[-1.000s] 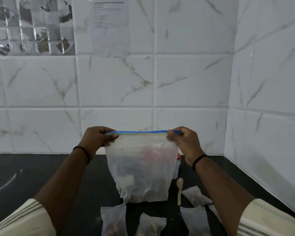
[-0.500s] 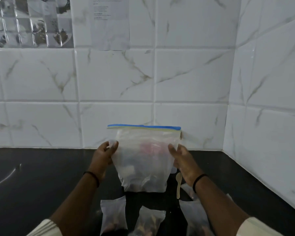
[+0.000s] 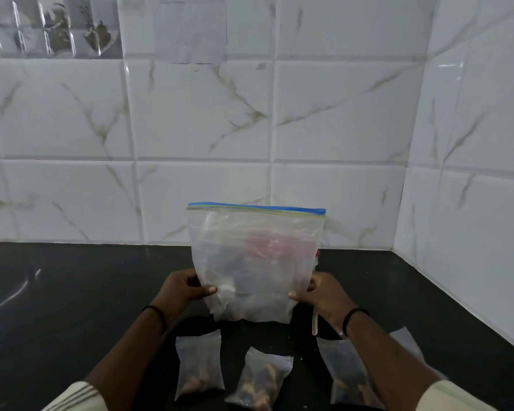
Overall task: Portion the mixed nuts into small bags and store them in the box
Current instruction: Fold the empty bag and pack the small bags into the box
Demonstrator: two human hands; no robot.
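I am gripping a large translucent zip-top bag with a blue seal strip (image 3: 255,262) upright in the centre of the frame, my left hand (image 3: 180,292) pinching its lower left edge with the thumb across the front, my right hand (image 3: 321,295) clenched on its lower right edge in the same way. Its bottom is sitting on or just above the black polished countertop (image 3: 72,307); I cannot tell which. Dark nuts are showing dimly through its lower part, and a reddish blur is showing through its middle. No brand or label is showing on the bag. A white printed paper sheet (image 3: 190,28) is hanging on the white marble-veined tiled wall (image 3: 339,114) at the top centre; its writing is too small and faint to read. At the upper left a glossy grid of small photo tiles (image 3: 51,25) is catching reflections. Along the bottom of the frame three small clear filled bags are lying on the counter: one at lower left (image 3: 198,366), one at centre (image 3: 263,381), and one at lower right (image 3: 346,378) partly covered by my right forearm. A pale wooden spoon handle (image 3: 315,321) is peeking out just beside my right wrist.
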